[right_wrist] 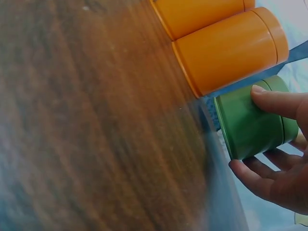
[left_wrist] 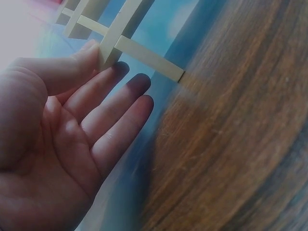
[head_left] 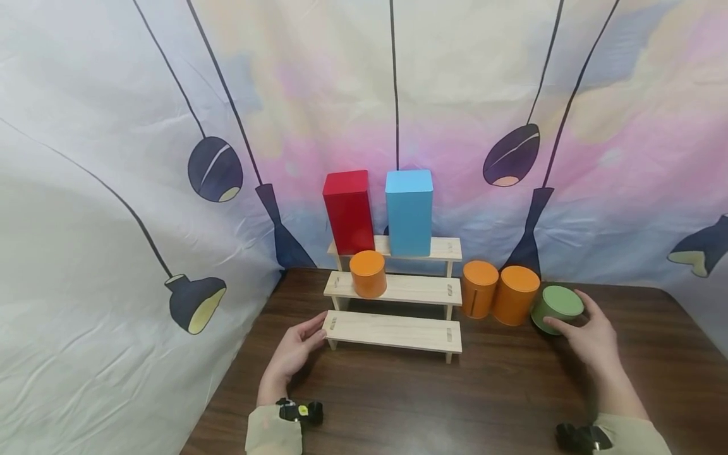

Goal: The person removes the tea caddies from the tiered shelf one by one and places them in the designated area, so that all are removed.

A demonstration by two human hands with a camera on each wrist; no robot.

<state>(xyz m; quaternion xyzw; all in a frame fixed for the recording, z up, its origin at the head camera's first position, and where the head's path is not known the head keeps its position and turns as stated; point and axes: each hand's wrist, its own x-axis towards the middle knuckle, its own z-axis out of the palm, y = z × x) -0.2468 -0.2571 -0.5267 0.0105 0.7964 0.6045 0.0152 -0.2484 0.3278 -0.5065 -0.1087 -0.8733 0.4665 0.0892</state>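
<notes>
At the right, my right hand [head_left: 596, 341] grips a short green round tin [head_left: 562, 301] by its sides, thumb on one side and fingers on the other. The right wrist view shows the tin [right_wrist: 250, 125] between thumb and fingers. Two orange round tins [head_left: 479, 294] [head_left: 516, 297] stand just left of it. My left hand [head_left: 292, 351] pinches the left end of the lowest step of a pale wooden three-step stand [head_left: 392, 328]. In the left wrist view its thumb and index finger meet at the step's end, and the other fingers [left_wrist: 122, 125] extend loosely.
A tall red box [head_left: 349, 215] and a tall blue box [head_left: 410, 218] stand on the top step. A shorter orange tin [head_left: 368, 275] sits on the middle step, toward its left. The brown wooden table [head_left: 398, 404] meets a painted cloth backdrop [head_left: 352, 95] behind and at the left.
</notes>
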